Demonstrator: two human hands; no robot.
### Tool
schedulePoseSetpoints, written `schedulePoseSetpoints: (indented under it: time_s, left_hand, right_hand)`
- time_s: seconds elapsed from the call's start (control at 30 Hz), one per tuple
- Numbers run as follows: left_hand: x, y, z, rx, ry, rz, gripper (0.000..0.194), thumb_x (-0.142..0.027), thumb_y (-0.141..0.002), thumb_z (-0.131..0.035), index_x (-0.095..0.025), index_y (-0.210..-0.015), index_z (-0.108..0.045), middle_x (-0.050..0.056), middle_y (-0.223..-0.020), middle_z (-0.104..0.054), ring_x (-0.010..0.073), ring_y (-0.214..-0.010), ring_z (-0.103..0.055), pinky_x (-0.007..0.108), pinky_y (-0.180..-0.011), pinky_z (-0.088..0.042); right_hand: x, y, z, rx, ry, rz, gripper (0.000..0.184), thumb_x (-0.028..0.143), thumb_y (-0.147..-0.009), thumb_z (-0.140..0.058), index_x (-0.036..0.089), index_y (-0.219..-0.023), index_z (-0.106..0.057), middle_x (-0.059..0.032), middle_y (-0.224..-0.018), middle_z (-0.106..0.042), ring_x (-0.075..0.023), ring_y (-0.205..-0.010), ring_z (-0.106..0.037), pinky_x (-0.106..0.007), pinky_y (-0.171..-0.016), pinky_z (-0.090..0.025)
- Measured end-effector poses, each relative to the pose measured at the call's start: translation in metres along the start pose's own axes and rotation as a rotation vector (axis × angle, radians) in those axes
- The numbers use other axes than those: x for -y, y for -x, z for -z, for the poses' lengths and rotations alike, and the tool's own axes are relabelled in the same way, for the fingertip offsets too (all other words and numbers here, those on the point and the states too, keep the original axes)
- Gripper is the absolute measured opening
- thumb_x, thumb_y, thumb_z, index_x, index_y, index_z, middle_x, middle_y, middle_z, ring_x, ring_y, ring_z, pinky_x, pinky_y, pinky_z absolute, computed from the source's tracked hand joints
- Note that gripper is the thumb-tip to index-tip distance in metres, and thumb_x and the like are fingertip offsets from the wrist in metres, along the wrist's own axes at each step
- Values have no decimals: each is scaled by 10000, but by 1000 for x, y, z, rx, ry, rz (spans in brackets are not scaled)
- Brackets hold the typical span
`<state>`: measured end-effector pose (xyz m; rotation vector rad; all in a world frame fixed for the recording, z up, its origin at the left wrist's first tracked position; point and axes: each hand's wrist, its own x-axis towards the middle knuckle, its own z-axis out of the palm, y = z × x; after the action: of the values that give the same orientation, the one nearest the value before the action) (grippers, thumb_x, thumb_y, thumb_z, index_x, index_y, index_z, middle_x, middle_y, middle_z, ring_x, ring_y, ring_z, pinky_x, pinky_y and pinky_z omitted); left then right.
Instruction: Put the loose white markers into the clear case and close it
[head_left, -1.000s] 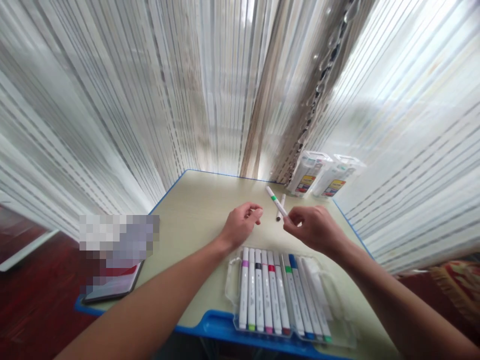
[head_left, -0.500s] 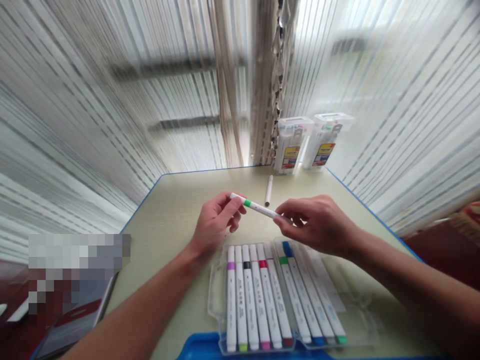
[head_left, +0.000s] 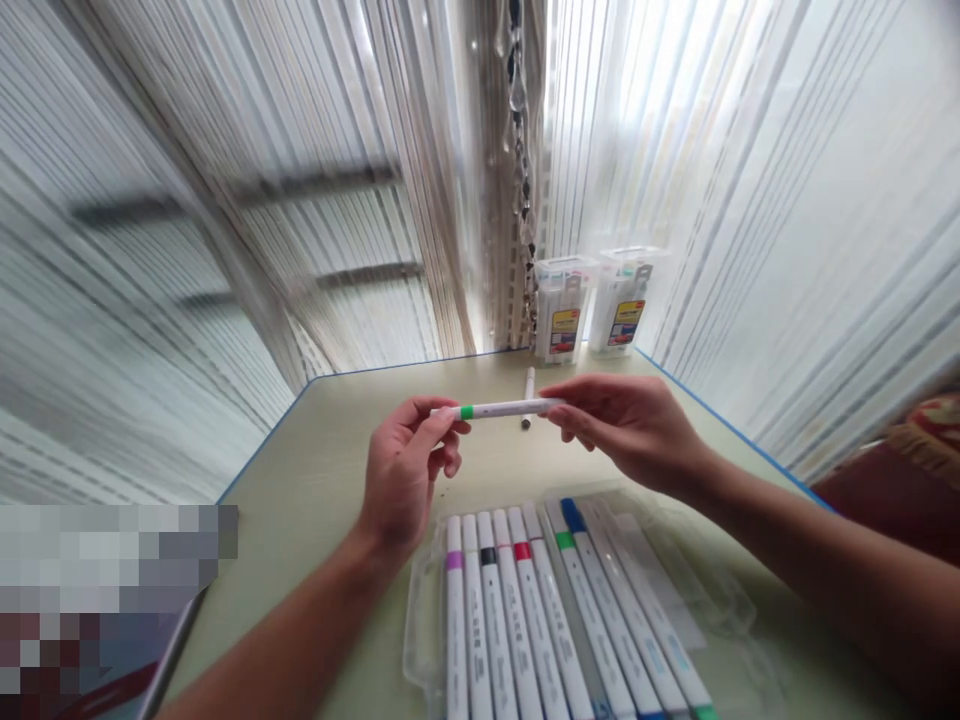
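Observation:
A white marker with a green band (head_left: 499, 409) is held level above the table, one end in each hand. My left hand (head_left: 405, 455) pinches the end by the green band between thumb and fingers. At the other end, my right hand (head_left: 626, 425) grips the tip with thumb and forefinger, covering it partly. Below the hands lies an open clear plastic case (head_left: 420, 630) with several white markers (head_left: 510, 610) in rows, their bands purple, black, red, green and other colours. Behind the held marker, a single white marker (head_left: 530, 380) lies on the table.
Two clear marker boxes (head_left: 559, 310) with yellow labels stand at the table's far right corner. A string curtain (head_left: 337, 230) hangs behind the table (head_left: 300, 500). At the lower left is a dark-edged device (head_left: 176, 640), partly blurred out.
The held marker has turned from slanting down to the right to nearly level. My right hand's fingers have straightened somewhat, and the camera view has shifted.

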<state>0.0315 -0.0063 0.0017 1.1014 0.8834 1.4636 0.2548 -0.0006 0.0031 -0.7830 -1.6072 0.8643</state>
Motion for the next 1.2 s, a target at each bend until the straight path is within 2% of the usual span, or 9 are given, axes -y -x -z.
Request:
schedulePoseSetpoints:
  time_s: [0.1, 0.3, 0.47, 0.63, 0.8, 1.2]
  left_hand:
    - [0, 1, 1, 14, 15, -2, 148, -260, -859, -665, -120, -890, -701, 37, -691, -660, 84, -539, -495, 191, -446, -372]
    - [-1, 2, 1, 11, 36, -3, 177, -279, -880, -627, -120, -888, -704, 38, -671, -666, 80, -496, -493, 195, -439, -359]
    - [-1, 1, 2, 7, 34, -15, 150, -269, -864, -640, -134, -883, -701, 30, -669, -664, 81, -497, -487, 194, -439, -360]
    - [-1, 1, 2, 18, 62, -27, 164, -265, -859, -619, -123, -877, -700, 49, -670, -672, 91, -499, -495, 202, -443, -363]
    - [-1, 2, 0, 31, 88, -44, 198, -248, -859, -563, -107, -891, -697, 72, -671, -678, 107, -499, -500, 217, -444, -363]
    - [-1, 4, 1, 74, 58, -49, 240, -200, -785, -590, -98, -965, -713, 73, -750, -669, 105, -509, -490, 235, -447, -352]
  right_hand:
    - [1, -1, -1, -50, -48, -17, 188, 250, -815, -773, 144, -971, -769, -9, -628, -695, -90, -491, -589, -199, -428, -490]
    - [-1, 0, -2, -98, -44, 4, 161, 205, -792, -793, 140, -937, -772, -16, -627, -708, -90, -487, -595, -191, -419, -488]
    - [-5, 3, -2, -99, -52, 13, 187, 174, -791, -790, 175, -978, -779, -14, -676, -723, -97, -530, -629, -192, -449, -513]
    - [-2, 3, -2, -87, -44, 38, 211, 154, -817, -759, 202, -1021, -777, 7, -641, -695, -88, -519, -611, -192, -457, -509]
    - [-1, 2, -2, -103, -18, 41, 190, 176, -838, -743, 199, -1025, -770, 5, -613, -682, -102, -505, -597, -214, -440, -490]
    - [-8, 1, 3, -143, -10, -26, 221, 235, -836, -760, 191, -1053, -762, 3, -599, -655, -125, -504, -583, -250, -428, -460]
